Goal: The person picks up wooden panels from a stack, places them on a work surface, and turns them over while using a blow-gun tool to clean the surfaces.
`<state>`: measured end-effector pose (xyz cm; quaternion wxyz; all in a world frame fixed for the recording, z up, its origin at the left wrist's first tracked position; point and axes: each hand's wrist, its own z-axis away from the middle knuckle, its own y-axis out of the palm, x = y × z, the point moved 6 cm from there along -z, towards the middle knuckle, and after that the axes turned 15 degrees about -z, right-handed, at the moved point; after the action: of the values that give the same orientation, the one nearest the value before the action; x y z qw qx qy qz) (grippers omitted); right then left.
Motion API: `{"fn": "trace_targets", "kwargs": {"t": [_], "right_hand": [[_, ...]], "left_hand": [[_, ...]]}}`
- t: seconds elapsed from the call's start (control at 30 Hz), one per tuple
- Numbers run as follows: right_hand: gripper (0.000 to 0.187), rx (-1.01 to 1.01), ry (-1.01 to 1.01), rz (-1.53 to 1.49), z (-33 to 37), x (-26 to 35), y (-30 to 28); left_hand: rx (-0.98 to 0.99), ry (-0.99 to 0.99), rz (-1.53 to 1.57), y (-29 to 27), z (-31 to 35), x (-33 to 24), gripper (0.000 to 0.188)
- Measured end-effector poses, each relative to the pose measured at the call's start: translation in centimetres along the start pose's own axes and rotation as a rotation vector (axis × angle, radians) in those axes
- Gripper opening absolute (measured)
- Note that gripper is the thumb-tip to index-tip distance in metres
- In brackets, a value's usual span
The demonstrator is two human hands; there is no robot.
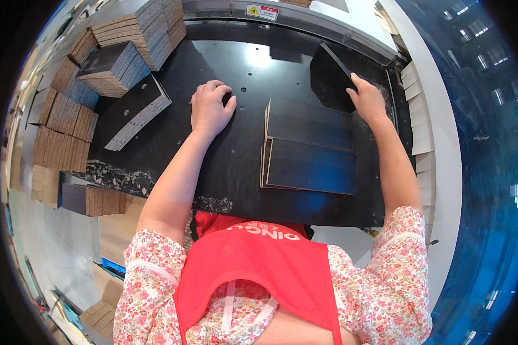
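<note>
My right hand (367, 99) grips the near edge of a thin black board (328, 73), which is tilted up on the far right of the black work table (213, 167). Thumb and fingers close on that edge. Resting on the table left of the middle, my left hand (210, 108) holds nothing, its fingers loosely bent and the thumb apart. Between my arms lie several black boards in two overlapping piles, a farther pile (311, 122) and a nearer pile (312, 167). Their pale cut edges show on the left.
Stacked chipboard blocks (63, 148) line the table's left side, with taller stacks (138, 34) at the far left. A small stack of black boards with round holes (133, 109) lies nearer. A white machine frame (357, 23) borders the far side, and pale overlapping strips (419, 123) the right.
</note>
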<state>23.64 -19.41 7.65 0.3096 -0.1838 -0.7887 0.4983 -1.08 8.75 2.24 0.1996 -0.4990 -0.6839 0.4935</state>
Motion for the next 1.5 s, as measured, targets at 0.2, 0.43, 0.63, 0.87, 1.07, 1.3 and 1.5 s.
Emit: {"fn": "trace_targets", "kwargs": {"t": [0.2, 0.43, 0.63, 0.87, 1.07, 1.3, 1.5], "right_hand": [[0.057, 0.083, 0.195, 0.014, -0.5, 1.3, -0.8], [0.042, 0.166, 0.151, -0.008, -1.9, -0.3, 0.0], [0.035, 0.236, 0.234, 0.057, -3.4, 1.9, -0.1], [0.035, 0.239, 0.257, 0.033, -4.8, 1.6, 0.4], [0.031, 0.197, 0.223, 0.110, -4.4, 2.8, 0.1], [0.029, 0.137, 0.237, 0.107, -3.7, 3.3, -0.1], [0.034, -0.063, 0.171, -0.239, -3.9, 2.0, -2.2]], "left_hand": [[-0.010, -0.010, -0.004, -0.1, 0.1, 0.1, 0.020], [-0.016, -0.021, 0.006, 0.0, 0.0, -0.1, 0.018], [-0.024, -0.019, 0.012, 0.1, 0.0, 0.3, 0.018], [-0.013, -0.017, 0.004, -0.3, -0.1, -0.2, 0.019], [-0.012, -0.015, 0.018, 0.0, 0.1, -0.2, 0.018], [-0.060, -0.003, 0.041, 0.0, 0.1, 0.1, 0.017], [-0.049, -0.017, 0.027, -0.1, 0.1, 0.0, 0.017]]}}
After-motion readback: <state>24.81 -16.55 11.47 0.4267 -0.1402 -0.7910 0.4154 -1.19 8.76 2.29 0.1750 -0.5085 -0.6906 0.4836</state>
